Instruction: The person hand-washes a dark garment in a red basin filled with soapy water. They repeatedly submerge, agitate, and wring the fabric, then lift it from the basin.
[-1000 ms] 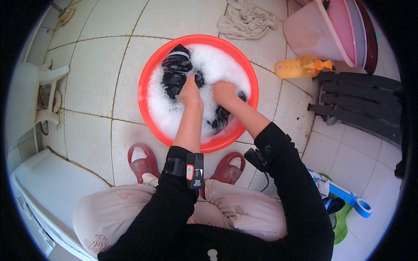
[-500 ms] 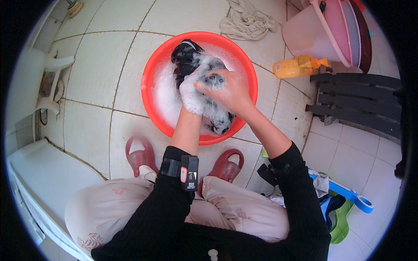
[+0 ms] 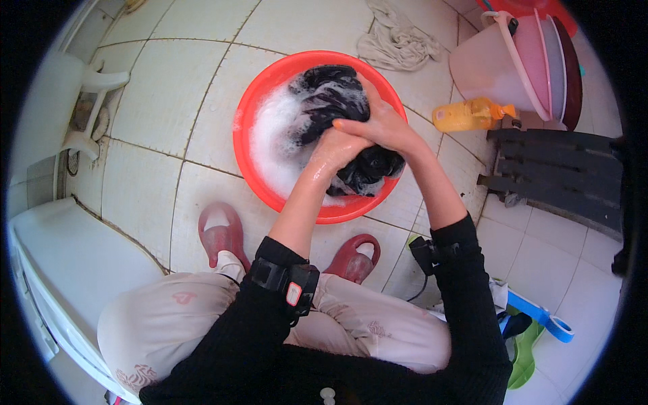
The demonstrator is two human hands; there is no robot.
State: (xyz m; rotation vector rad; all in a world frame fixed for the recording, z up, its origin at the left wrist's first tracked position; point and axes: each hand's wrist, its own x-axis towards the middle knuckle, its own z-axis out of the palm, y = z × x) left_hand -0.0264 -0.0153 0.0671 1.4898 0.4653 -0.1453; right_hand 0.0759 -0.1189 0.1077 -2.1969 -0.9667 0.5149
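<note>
Pale floor tiles (image 3: 209, 81) spread around us, with a white box (image 3: 74, 236) near nine o'clock and a white plastic chair (image 3: 101, 82) at ten. Closer to the middle, toward twelve, we see a red basin (image 3: 243, 145), white foam (image 3: 270, 135) thick along its nine o'clock side. Our left hand (image 3: 337, 150) reaches over the basin onto a wet black cloth (image 3: 334, 101); its fingers are hidden, so we cannot tell how tightly it closes. The cloth lies bunched inside the basin, from twelve round to four o'clock. Our right hand (image 3: 388, 126) curls around the cloth's three o'clock side, gripping it, thumb laid across the left hand. We judge the cloth soft and limp, heavy with water and slippery with suds; thick, gathered folds should give a surer hold than a thin edge. Farther right, a crumpled grey rag (image 3: 398, 44) lies at one o'clock, an orange bottle (image 3: 466, 116) at two, a pink bucket (image 3: 486, 64) just beyond it, and a dark slatted bench (image 3: 553, 172) near three.
</note>
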